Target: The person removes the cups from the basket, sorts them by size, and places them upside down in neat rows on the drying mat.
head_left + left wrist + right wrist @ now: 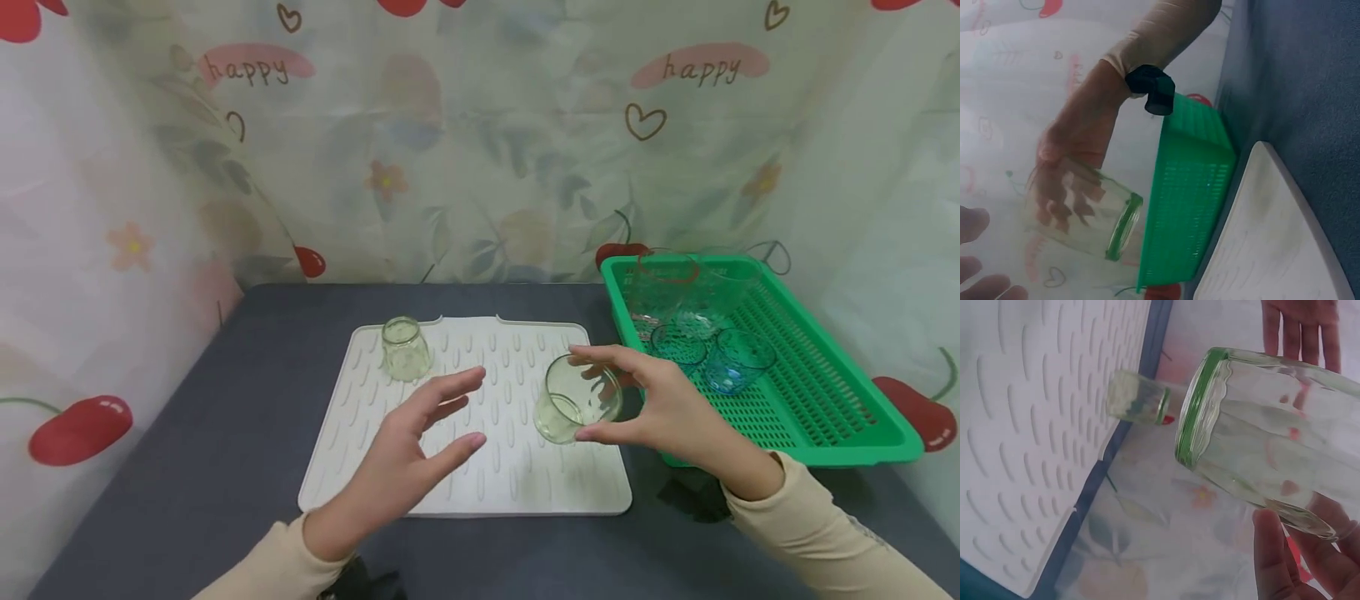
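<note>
My right hand [667, 408] holds a pale green drinking glass [555, 421] near its rim, thumb on one side and fingers on the other. Its thick base [1200, 406] points down toward the white ridged mat [517, 467], apart from it, and the glass leans a little. A second pale green glass [406, 352] stands upside down at the mat's far left. My left hand [408, 454] hovers over the mat's near part, fingers extended and thumb apart, touching nothing. In the left wrist view the held glass [1085, 212] shows between the right hand's fingers.
To the right of the mat sits a green slotted basket [847, 454]. It holds a blue glass [738, 362], another bluish glass and taller clear glasses, one red-rimmed. Under everything is a dark grey table [247, 433], with a printed curtain [480, 167] behind.
</note>
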A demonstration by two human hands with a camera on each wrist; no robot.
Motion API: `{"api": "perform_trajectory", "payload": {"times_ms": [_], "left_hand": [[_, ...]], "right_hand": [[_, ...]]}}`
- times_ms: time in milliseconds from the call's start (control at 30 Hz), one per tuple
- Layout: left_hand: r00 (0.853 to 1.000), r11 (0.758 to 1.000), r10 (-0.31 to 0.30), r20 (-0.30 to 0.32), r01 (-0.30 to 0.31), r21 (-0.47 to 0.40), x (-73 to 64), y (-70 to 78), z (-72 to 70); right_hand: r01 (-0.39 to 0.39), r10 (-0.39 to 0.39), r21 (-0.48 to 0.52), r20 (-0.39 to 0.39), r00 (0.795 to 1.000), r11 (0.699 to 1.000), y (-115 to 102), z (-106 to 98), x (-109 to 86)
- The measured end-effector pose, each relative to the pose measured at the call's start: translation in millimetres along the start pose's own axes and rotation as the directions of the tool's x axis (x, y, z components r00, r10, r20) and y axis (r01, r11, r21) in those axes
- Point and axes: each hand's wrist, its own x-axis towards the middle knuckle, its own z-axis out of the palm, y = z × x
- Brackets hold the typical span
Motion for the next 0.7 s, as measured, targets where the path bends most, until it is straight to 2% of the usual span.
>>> {"api": "perform_trajectory", "payload": {"times_ms": [133,367,533,700], "left_hand": [[0.998,0.998,-0.049,0.039,0.05,-0.023,1.0,-4.8,10.7],[0.983,0.987,-0.143,0.112,0.149,-0.051,2.5,-11.5,22.3],[0.977,0.985,-0.16,0.139,0.166,-0.038,3.1,-14.8,26.6],[0.977,0.985,-0.163,0.135,0.168,-0.026,1.4,-18.6,30.0]], "right_hand": [[0.017,-0.017,0.008,0.042,0.999,1.0,-2.4,11.0,2.0],[0.058,-0.059,0.02,0.091,0.994,0.998,-4.0,26.8,4.9],[0.055,-0.059,0.039,0.126,0.99,0.998,-6.0,35.0,6.6],[0.024,-0.03,0.043,0.163,0.986,0.999,-8.7,41.4,7.4]]}}
